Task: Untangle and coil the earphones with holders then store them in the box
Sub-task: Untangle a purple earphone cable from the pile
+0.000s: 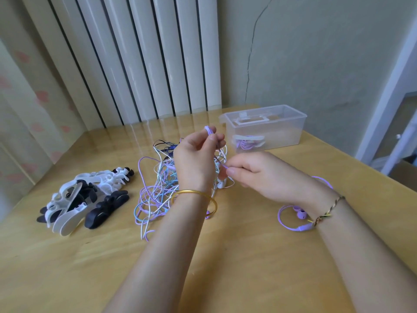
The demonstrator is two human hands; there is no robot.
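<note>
While I watch from the head camera, the left hand [196, 159] is up over the earphone tangle [158, 188] mid-table [203, 267], fingers curled, pinching a purple cable [209, 130]. The right hand [252, 170] pinches purple cable too, lower down. The holders [85, 197] lie toward the left edge. The box [282, 132], with one coiled set [247, 143] inside, sits near the far right corner.

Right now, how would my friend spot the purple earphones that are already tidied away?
Look at the wooden table, then at the clear box at its far right corner. Inside, against the near wall, sits a purple cable wound on a white holder. It is the only neatly coiled one; the others are all loose outside the box.
</note>
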